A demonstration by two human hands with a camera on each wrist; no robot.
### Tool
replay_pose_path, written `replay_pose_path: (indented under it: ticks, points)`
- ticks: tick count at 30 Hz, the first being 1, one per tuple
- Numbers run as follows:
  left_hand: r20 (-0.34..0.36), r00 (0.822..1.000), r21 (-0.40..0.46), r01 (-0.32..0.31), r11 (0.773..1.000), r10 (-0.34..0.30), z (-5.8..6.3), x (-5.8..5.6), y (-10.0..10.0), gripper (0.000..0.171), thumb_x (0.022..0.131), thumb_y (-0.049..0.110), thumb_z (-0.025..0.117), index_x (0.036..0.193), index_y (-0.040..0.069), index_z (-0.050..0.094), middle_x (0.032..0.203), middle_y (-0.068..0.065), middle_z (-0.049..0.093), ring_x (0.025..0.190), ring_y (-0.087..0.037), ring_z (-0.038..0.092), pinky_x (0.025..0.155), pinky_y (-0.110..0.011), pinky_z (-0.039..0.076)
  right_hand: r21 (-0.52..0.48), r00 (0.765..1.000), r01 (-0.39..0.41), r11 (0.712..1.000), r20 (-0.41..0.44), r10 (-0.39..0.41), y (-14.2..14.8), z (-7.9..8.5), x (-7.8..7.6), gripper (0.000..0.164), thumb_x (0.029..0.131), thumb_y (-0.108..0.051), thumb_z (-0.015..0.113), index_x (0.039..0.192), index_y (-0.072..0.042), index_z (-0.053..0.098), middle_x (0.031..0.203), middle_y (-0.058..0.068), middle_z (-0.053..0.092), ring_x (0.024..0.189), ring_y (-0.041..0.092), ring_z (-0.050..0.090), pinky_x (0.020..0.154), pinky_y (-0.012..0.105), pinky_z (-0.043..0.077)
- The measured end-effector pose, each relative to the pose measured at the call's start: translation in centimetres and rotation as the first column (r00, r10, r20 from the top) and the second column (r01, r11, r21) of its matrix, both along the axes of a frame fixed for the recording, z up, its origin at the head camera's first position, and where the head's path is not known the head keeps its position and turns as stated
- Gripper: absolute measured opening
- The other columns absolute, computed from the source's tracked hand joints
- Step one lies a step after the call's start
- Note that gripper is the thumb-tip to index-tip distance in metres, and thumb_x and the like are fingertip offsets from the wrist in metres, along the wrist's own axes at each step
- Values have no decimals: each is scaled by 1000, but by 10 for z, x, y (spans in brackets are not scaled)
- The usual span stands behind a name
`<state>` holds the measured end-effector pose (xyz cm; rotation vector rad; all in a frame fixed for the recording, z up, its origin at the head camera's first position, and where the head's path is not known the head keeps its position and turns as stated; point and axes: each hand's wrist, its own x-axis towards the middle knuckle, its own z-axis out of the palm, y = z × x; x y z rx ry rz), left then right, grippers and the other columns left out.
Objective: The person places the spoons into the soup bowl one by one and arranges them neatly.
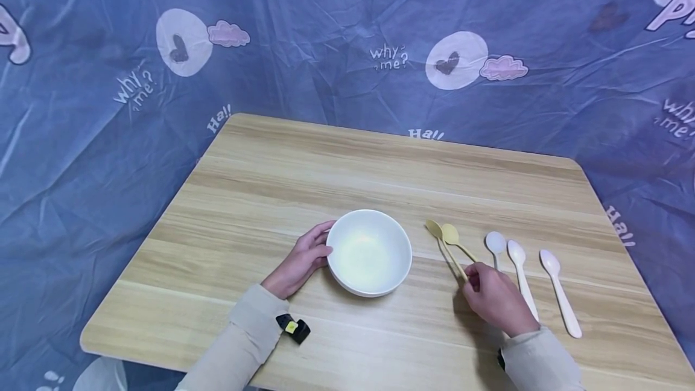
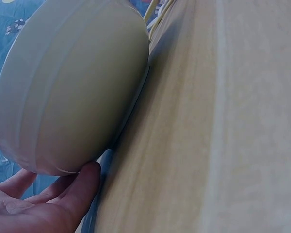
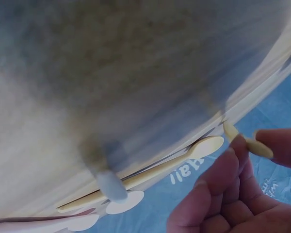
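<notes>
A white bowl (image 1: 369,252) stands upright on the wooden table, its inside facing up. My left hand (image 1: 301,258) holds it by the left side, thumb near the rim and fingers along the outer wall; the left wrist view has fingertips (image 2: 89,170) against that wall. Right of the bowl, my right hand (image 1: 496,295) pinches the handle of a yellow spoon (image 1: 455,263) between thumb and fingers. That spoon slants toward the bowl, its head close to a second yellow spoon (image 1: 450,234). In the right wrist view the second yellow spoon (image 3: 160,170) lies on the table.
Beyond my right hand lie a greyish-white spoon (image 1: 495,242), partly hidden by the hand, and two white spoons (image 1: 523,276) (image 1: 561,294). The table (image 1: 326,162) has rounded corners. A blue printed cloth (image 1: 336,59) hangs behind it and at both sides.
</notes>
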<state>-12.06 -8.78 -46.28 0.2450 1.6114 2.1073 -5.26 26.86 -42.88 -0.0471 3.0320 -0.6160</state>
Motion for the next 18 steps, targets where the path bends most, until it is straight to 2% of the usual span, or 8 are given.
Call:
replay_pose_path:
  ticks: [6,10,18]
  points:
    - [0,1000,1,4,1000,-4,0,0,-1,62,89,4,48,147,3,25,145,-25,34,112,-19,51,84,-28,47,-4,999,19,1000,-45,-19,-1,2,-1,25,79,-8,59,101,4,63,80,5,63,70,16,54,64,35,46]
    - [1,1000,5,8,1000,-8,-1,0,-1,62,89,5,48,147,3,25,145,-24,34,113,-20,50,85,-29,47,-14,994,34,999,-107,-35,-1,3,-1,23,79,-6,58,100,2,64,79,4,63,70,16,54,64,36,46]
    - [6,1000,5,6,1000,-6,-1,0,-2,62,89,5,48,147,3,25,146,-24,34,114,-20,50,85,-28,47,-68,965,35,997,-256,-52,-3,6,-5,16,79,-2,59,93,1,66,76,4,65,69,16,56,60,32,45]
